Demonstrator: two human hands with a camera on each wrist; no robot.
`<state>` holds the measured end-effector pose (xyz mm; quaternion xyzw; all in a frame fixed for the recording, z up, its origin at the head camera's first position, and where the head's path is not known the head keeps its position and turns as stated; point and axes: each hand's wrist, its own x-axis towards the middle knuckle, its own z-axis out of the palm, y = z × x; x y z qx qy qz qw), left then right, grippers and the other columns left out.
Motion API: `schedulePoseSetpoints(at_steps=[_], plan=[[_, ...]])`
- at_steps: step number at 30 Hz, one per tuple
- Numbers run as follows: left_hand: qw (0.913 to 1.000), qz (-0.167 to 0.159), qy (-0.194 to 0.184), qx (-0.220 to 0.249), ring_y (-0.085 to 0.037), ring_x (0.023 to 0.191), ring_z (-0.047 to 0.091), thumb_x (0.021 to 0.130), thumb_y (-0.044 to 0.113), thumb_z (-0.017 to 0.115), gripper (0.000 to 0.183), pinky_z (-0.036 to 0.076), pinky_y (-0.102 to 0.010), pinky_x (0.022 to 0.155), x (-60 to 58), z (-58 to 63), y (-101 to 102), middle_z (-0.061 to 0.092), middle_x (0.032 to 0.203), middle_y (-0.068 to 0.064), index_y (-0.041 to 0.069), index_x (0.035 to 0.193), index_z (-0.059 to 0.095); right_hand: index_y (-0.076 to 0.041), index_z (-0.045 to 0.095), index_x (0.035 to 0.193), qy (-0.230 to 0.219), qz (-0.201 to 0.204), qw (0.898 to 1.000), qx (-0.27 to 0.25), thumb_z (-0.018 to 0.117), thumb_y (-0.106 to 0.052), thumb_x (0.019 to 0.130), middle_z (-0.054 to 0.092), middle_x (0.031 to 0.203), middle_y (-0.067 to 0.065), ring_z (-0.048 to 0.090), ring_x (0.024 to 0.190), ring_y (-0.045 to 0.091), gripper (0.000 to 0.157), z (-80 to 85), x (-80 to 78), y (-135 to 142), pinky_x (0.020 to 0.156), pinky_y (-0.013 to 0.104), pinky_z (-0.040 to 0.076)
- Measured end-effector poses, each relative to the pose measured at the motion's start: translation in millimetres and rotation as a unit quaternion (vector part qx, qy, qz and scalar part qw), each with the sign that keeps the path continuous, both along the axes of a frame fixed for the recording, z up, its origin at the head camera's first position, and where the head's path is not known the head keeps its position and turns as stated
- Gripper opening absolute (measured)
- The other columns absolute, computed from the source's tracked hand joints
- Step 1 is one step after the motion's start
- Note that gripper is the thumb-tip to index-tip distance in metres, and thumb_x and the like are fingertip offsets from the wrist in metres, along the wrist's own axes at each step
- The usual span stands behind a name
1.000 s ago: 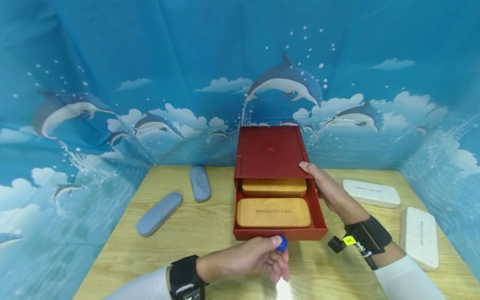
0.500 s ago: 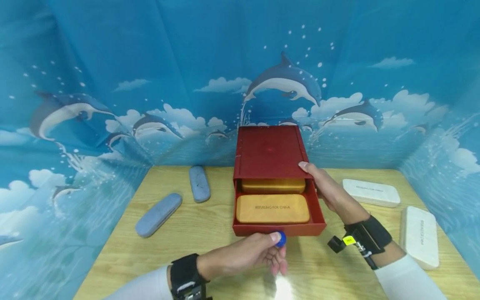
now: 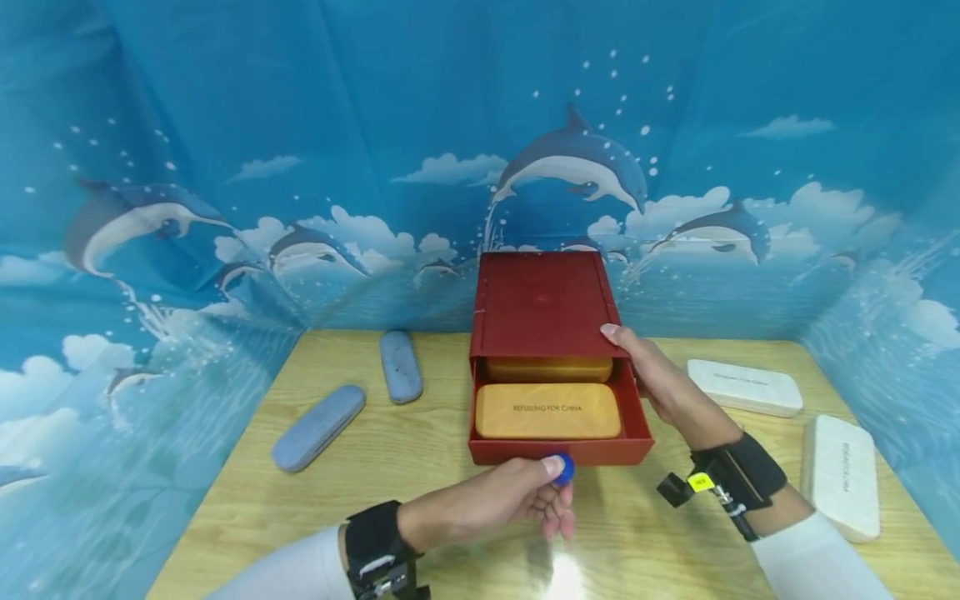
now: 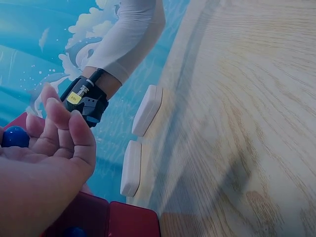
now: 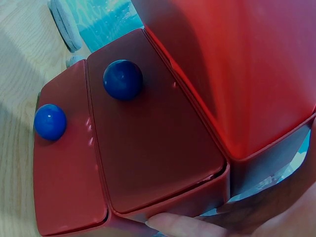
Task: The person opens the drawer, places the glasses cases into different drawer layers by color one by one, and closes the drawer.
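A red drawer cabinet (image 3: 543,304) stands against the backdrop, its upper drawer (image 3: 517,452) partly pulled out. Lying in that drawer are a front yellow glasses case (image 3: 547,423), lettered "REFUELING FOR CHINA", and a second yellow case (image 3: 551,369) half hidden under the cabinet top. My left hand (image 3: 517,493) pinches the drawer's blue round knob (image 3: 566,472), thumb on its near side. My right hand (image 3: 663,379) grips the cabinet's right side, its thumb on the top edge. Beneath, in the right wrist view, two shut drawers carry a blue knob (image 5: 122,80) and another blue knob (image 5: 50,122).
Two grey-blue glasses cases lie to the left: one slanted case (image 3: 318,428) and one farther case (image 3: 401,367). On the right are a white case (image 3: 744,387) and a nearer white case (image 3: 842,477). A dolphin-print cloth (image 3: 420,100) surrounds the wooden table (image 3: 247,533).
The upper drawer has slid a little farther into the cabinet, and my left hand has moved forward with its knob. My right hand keeps its hold on the cabinet's side.
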<state>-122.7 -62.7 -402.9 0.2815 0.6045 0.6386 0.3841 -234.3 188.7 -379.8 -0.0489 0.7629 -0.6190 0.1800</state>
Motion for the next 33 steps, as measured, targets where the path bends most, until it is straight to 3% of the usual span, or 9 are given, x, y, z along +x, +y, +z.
schedulePoseSetpoints(at_steps=[3, 10, 17, 25, 33], plan=[[0.9999, 0.008, -0.006, 0.004, -0.016, 0.074, 0.057, 0.104, 0.042, 0.026, 0.051, 0.049, -0.043, 0.085, 0.4, -0.3, 1, 0.066, 0.086, -0.006, -0.001, 0.098, 0.052, -0.006, 0.040, 0.135, -0.001, 0.000, 1.000, -0.001, 0.035, -0.063, 0.094, 0.051, 0.122, 0.017, 0.057, 0.101, 0.025, 0.070, 0.0, 0.0, 0, 0.081, 0.042, 0.051], [0.9968, 0.048, -0.060, 0.021, -0.014, 0.072, 0.055, 0.102, 0.041, 0.030, 0.045, 0.048, -0.025, 0.069, 4.1, 2.4, 9, 0.063, 0.083, -0.005, 0.004, 0.095, 0.055, -0.006, 0.039, 0.135, -0.003, -0.001, 1.000, -0.003, 0.036, -0.064, 0.094, 0.051, 0.122, 0.018, 0.057, 0.102, 0.026, 0.071, -0.6, 0.3, 0, 0.081, 0.042, 0.051], [0.9941, 0.040, -0.091, 0.043, -0.012, 0.074, 0.054, 0.102, 0.050, 0.030, 0.063, 0.047, -0.024, 0.070, 6.4, 1.4, 10, 0.060, 0.087, -0.003, -0.008, 0.110, 0.054, -0.006, 0.040, 0.134, 0.000, -0.002, 1.000, 0.001, 0.035, -0.063, 0.094, 0.052, 0.122, 0.018, 0.058, 0.101, 0.025, 0.070, -0.5, 0.4, 0, 0.081, 0.042, 0.051], [0.9960, 0.052, -0.053, 0.051, -0.013, 0.076, 0.054, 0.103, 0.044, 0.029, 0.058, 0.047, -0.024, 0.069, 7.8, -1.0, 12, 0.059, 0.089, -0.004, -0.009, 0.105, 0.053, -0.006, 0.039, 0.135, 0.003, 0.003, 1.000, 0.001, 0.035, -0.063, 0.095, 0.050, 0.123, 0.018, 0.055, 0.103, 0.027, 0.069, 0.8, 0.2, 0, 0.082, 0.042, 0.050], [0.9943, 0.107, 0.000, -0.007, -0.014, 0.075, 0.057, 0.102, 0.040, 0.034, 0.051, 0.050, -0.031, 0.073, 10.1, -2.0, 16, 0.062, 0.086, -0.007, -0.002, 0.096, 0.061, -0.006, 0.042, 0.133, 0.004, 0.000, 1.000, -0.003, 0.035, -0.062, 0.095, 0.053, 0.120, 0.017, 0.057, 0.101, 0.026, 0.067, -0.6, 1.6, 0, 0.081, 0.042, 0.050]])
